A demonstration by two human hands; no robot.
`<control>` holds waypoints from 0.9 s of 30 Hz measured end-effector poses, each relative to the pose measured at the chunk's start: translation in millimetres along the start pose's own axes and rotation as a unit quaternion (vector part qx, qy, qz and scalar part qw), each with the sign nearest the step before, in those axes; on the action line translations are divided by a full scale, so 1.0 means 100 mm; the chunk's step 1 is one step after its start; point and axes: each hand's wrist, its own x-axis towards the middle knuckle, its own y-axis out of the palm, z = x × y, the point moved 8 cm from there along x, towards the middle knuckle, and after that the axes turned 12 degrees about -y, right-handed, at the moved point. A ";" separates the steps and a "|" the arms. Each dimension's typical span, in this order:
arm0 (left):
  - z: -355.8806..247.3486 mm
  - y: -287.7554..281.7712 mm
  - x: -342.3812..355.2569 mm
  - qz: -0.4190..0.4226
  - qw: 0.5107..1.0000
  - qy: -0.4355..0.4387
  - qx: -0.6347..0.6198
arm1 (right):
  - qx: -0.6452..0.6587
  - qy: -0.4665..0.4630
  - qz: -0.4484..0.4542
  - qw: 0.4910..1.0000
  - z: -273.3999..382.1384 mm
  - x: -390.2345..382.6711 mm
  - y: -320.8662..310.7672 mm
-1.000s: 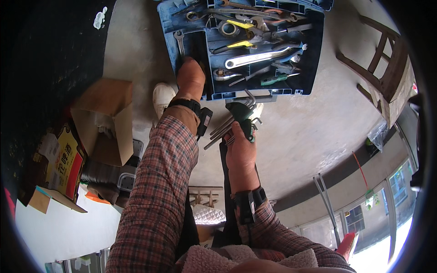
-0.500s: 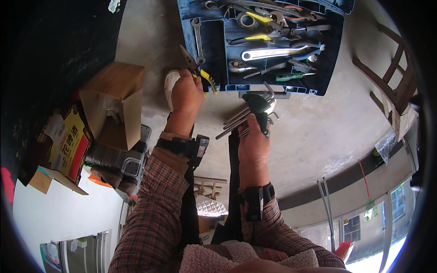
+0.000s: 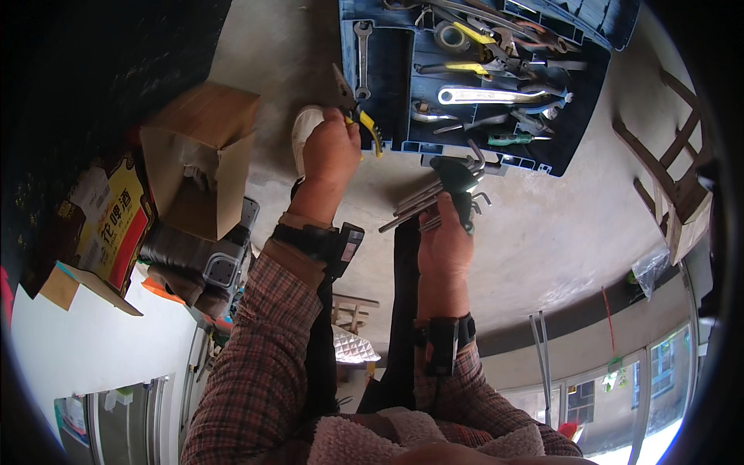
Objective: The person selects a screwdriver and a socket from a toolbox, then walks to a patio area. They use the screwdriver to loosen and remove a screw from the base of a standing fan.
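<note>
My left hand (image 3: 328, 157) is closed on a pair of long-nose pliers (image 3: 370, 130) with yellow and black handles, jaws pointing up and away. In my right hand (image 3: 446, 249) is a hex key set (image 3: 456, 177) in a dark green holder, its metal keys fanned out to the left and upper right. Both hands are in front of a blue toolbox (image 3: 403, 146) lying open on the floor. A combination wrench (image 3: 363, 60) rests in its left compartment. Beside it lie a ratchet handle (image 3: 488, 95), a green screwdriver (image 3: 508, 139) and a tape roll (image 3: 452, 36).
At left, an open cardboard box (image 3: 200, 116) stands by a grey case (image 3: 225, 271) and a yellow-and-red printed carton (image 3: 116, 225). A wooden stool (image 3: 674, 167) lies or stands at the right. My shoe (image 3: 308, 132) is just behind the left hand.
The view has shifted, so the toolbox and boxes appear further right. Both hands keep hold of the pliers and the hex key set, with little movement relative to the toolbox.
</note>
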 end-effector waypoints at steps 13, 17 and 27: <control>-0.55 0.38 0.44 0.074 0.995 -0.010 0.064 | 0.007 0.006 0.008 1.000 0.01 0.04 0.02; -0.64 0.52 0.56 0.073 0.995 -0.008 0.074 | -0.002 0.014 -0.011 1.000 0.03 0.03 -0.01; -0.63 0.71 0.74 0.069 0.989 0.001 0.130 | -0.007 0.011 0.020 1.000 0.11 0.06 -0.01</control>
